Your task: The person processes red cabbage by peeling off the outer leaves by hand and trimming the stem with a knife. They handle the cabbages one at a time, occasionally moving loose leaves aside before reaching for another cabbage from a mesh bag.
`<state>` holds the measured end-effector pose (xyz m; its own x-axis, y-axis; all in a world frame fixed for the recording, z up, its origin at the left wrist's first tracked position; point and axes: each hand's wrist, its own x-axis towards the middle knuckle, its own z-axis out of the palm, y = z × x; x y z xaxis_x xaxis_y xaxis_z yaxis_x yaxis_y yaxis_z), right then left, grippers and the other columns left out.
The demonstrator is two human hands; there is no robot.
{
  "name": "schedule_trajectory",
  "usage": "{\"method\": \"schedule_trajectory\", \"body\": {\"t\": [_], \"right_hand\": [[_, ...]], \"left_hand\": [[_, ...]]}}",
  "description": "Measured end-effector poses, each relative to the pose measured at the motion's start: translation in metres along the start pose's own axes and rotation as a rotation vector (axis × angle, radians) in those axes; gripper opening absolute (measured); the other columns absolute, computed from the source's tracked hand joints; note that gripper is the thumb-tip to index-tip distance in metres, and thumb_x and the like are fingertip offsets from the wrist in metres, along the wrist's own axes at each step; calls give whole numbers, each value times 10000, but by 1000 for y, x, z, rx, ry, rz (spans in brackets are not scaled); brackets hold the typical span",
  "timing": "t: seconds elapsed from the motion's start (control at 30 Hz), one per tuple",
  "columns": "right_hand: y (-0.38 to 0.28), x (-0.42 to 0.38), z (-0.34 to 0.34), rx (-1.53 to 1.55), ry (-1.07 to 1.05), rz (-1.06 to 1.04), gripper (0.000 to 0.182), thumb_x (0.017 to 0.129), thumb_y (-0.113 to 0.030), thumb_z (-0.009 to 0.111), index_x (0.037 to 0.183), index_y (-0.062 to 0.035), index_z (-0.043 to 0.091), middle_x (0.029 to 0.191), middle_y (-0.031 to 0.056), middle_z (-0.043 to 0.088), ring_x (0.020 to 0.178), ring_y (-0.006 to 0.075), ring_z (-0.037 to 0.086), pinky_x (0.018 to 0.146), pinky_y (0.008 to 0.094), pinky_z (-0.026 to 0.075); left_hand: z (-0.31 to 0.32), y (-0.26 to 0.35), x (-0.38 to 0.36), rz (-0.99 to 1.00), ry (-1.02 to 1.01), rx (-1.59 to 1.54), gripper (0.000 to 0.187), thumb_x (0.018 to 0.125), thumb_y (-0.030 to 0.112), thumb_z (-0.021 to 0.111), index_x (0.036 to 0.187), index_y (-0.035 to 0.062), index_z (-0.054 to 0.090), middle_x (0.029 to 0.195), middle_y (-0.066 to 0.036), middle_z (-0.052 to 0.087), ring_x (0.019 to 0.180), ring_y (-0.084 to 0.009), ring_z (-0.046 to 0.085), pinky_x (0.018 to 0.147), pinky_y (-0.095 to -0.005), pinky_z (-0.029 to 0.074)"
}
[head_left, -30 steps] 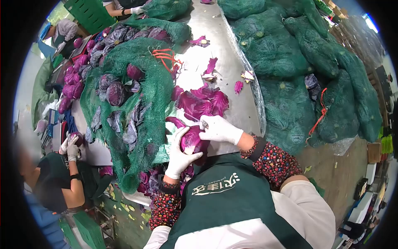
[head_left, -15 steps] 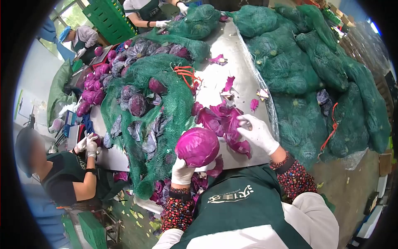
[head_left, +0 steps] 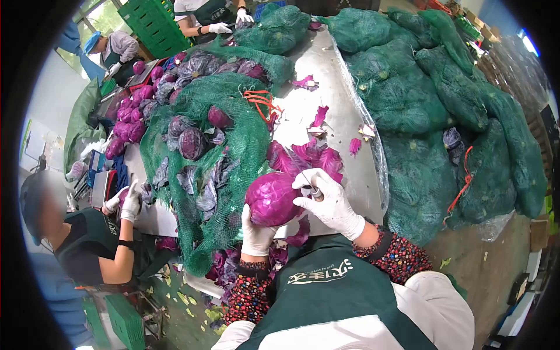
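A peeled red cabbage point(head_left: 269, 201) rests in my left hand point(head_left: 255, 236), whose gloved fingers cup it from the left and below. Against the cabbage's right side is my right hand point(head_left: 332, 204), also in a white glove, with its fingertips at the surface. The same hand is closed on a small knife point(head_left: 317, 193); its thin blade points up and away from me. Behind the cabbage, torn purple leaves point(head_left: 324, 160) lie on the metal table point(head_left: 344, 116). A loose leaf point(head_left: 300, 232) hangs close below the cabbage.
To the left, an opened green mesh bag point(head_left: 251, 157) holds untrimmed cabbages point(head_left: 192, 143). Full mesh bags point(head_left: 402, 87) are stacked on the right. Peeled cabbages point(head_left: 128, 122) are heaped farther left. A co-worker point(head_left: 87, 233) stands at the left; others work at the back.
My right hand has moved left from the loose leaves to the cabbage, and the knife now shows in it. The cabbage has shifted slightly left and down in my left hand.
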<state>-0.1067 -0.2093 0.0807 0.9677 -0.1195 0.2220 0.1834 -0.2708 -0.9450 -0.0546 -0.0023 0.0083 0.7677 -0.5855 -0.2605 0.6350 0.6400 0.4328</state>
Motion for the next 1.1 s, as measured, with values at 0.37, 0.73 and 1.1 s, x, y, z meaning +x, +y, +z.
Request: {"method": "schedule_trajectory", "body": {"t": [0.37,0.73,1.1], "right_hand": [[5,-5,6,-106,-21,-48,135,857,-98,671,969,-30,640,797,18,649,647,44,540,594,244,454],[43,-26,-26,129,-372,152,237,826,-65,677,1058,-46,637,1071,92,649,996,196,625,883,339,488],[37,0,7,549,-54,431,574,867,-153,747,1370,-48,490,851,-33,608,560,11,499,494,181,411]], "left_hand": [[-10,-4,5,34,87,11,777,877,447,640,1467,64,310,1465,-189,391,1331,-387,419,1076,-587,383],[-26,5,13,-72,53,-189,868,850,668,518,1485,119,296,1493,-168,364,1330,-414,414,985,-662,426],[-5,-13,13,-153,42,-142,885,876,723,456,1509,141,248,1482,-211,368,1318,-388,449,995,-584,475]]}}
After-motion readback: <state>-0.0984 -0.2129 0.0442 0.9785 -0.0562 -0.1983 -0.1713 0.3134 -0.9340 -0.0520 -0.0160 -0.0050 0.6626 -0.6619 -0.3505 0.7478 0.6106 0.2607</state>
